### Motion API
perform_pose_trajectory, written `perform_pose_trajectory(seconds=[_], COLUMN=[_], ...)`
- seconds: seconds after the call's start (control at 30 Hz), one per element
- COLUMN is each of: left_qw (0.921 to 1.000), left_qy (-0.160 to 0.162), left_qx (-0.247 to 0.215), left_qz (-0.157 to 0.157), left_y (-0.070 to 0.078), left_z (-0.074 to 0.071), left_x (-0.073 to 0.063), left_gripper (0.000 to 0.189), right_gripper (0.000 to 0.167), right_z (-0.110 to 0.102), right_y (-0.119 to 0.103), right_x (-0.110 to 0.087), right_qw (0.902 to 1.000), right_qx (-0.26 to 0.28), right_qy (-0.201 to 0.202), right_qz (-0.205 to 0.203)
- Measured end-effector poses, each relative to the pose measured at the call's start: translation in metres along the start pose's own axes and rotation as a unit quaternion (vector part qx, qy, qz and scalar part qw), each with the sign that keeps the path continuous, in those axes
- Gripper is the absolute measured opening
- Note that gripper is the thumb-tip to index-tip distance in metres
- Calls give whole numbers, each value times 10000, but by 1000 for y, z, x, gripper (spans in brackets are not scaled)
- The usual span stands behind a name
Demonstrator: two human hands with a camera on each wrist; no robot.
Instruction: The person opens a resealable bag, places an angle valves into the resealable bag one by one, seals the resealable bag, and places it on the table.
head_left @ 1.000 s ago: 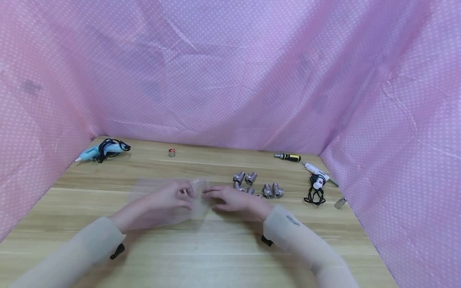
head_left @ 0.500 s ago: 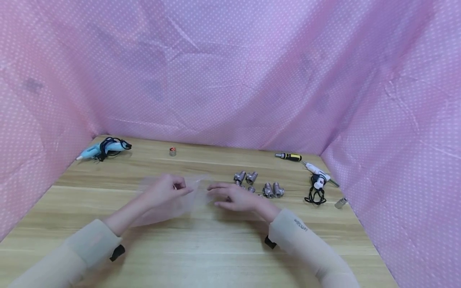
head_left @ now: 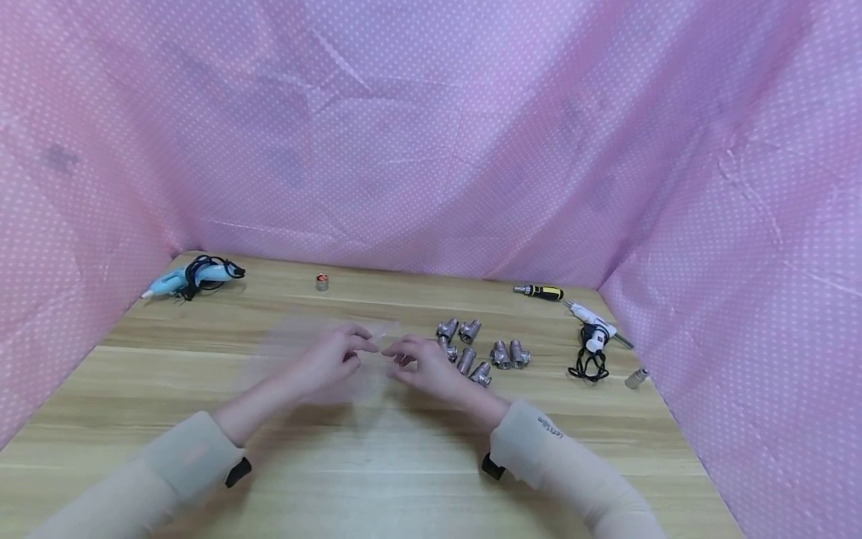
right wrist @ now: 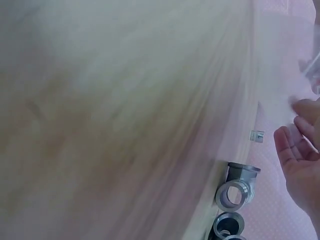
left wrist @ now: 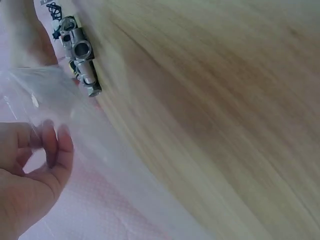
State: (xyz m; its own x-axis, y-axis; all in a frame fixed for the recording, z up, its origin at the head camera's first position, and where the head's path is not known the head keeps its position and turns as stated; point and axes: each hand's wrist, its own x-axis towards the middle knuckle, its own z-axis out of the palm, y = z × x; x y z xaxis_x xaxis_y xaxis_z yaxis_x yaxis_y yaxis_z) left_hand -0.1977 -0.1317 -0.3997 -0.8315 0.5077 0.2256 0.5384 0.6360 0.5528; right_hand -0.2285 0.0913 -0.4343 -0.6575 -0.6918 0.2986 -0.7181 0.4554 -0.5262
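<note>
A thin, clear plastic bag spreads under and beyond my left hand. In the left wrist view, the left thumb and fingers curl together in a pinch on the bag's film. Close to the bag's right end is my right hand, its fingers loosely bent and its thumb apart from the index finger. Right-hand fingertips are blurred beside the film in the right wrist view. Just past this hand lie several metal tee pipe fittings in a loose group.
A blue corded hot-glue-style tool lies at the back left, with a small metal cylinder to its right. At the right are a black-and-yellow screwdriver, a white corded tool and another metal cylinder. Pink dotted cloth surrounds the wooden table.
Both hands have come closer together at the bag's right end. The right hand's fingers have bent more, and more pipe fittings show behind it. The bag has shifted slightly with the left hand.
</note>
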Motion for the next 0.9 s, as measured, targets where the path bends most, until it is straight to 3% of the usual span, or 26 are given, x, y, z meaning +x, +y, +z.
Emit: perform_pose_trajectory(seconds=[0.1, 0.23, 0.5, 0.7, 0.9], left_qw=[9997, 9998, 9981, 9965, 9962], left_qy=[10, -61, -204, -148, -576], left_qx=[231, -131, -540, -805, -649], left_qz=[22, -143, -236, -189, -119], left_y=[-1, -3, -1, 0, -7], left_z=[-1, -7, -6, -5, -15], left_x=[0, 0, -2, -1, -2], left_gripper=[39, 48, 61, 70, 69], right_gripper=[32, 36, 27, 38, 50], right_z=[1, 0, 2, 2, -9], right_y=[1, 3, -6, -10, -6], right_x=[0, -2, 0, 4, 2], right_qw=[9998, 9988, 9998, 9998, 9983], right_qx=[-187, -415, 203, 119, -65], right_qy=[-36, -30, -33, -79, -569], right_qz=[-107, -254, 35, 147, -126])
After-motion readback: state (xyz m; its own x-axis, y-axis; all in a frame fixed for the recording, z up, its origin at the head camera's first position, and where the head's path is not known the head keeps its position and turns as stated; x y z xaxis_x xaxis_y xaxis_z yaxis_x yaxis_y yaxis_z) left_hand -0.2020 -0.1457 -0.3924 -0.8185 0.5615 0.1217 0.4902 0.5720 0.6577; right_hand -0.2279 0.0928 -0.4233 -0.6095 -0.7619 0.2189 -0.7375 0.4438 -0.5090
